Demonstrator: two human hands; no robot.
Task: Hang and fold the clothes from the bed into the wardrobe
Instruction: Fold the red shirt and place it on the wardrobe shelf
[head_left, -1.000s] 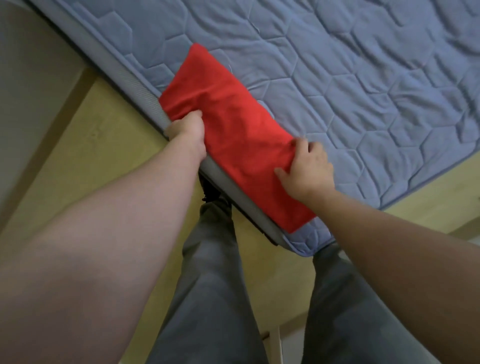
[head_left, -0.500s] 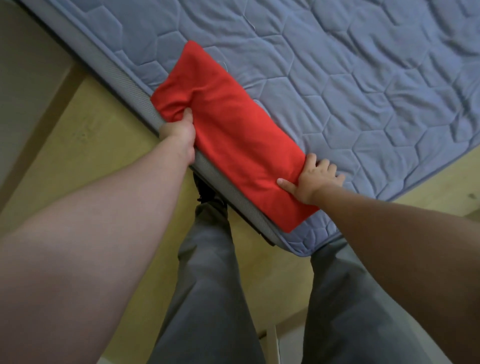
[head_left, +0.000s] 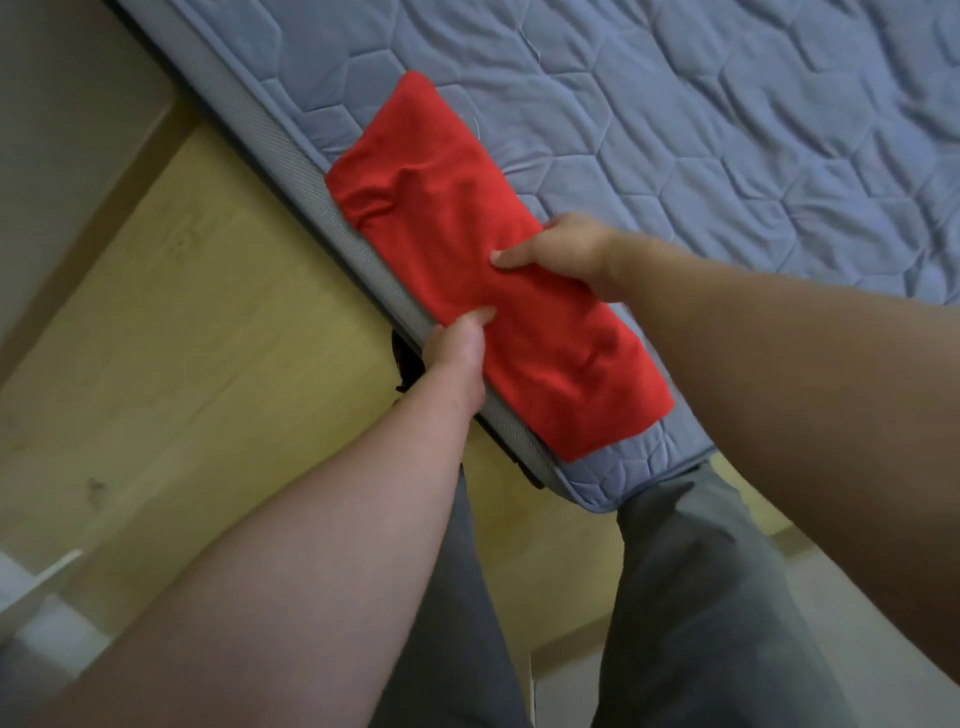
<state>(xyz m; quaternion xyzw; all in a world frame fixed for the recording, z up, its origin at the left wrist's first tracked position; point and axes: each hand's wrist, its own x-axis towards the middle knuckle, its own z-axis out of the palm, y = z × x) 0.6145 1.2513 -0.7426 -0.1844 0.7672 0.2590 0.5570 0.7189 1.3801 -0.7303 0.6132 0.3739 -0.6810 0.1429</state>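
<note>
- The red garment (head_left: 493, 270) is being pinched mid-length, thumbs on top, by the left hand (head_left: 457, 348) and right hand (head_left: 566, 254).
- Soft, light, limp: sagging ends are being risked.

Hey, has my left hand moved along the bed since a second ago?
Yes. The left hand has slid along the mattress edge toward its near corner, from the red cloth's far end to its middle.

Red garment (head_left: 457, 260): matt, soft cloth, lightly creased. Mattress top (head_left: 727, 130): blue-grey quilted fabric, matt, hexagon-stitched, puckered. Mattress side band (head_left: 291, 150): grey coarse woven mesh. Floor (head_left: 182, 338): smooth yellowish wood-look boards, low sheen. Trousers (head_left: 691, 597): grey matt cloth
</note>
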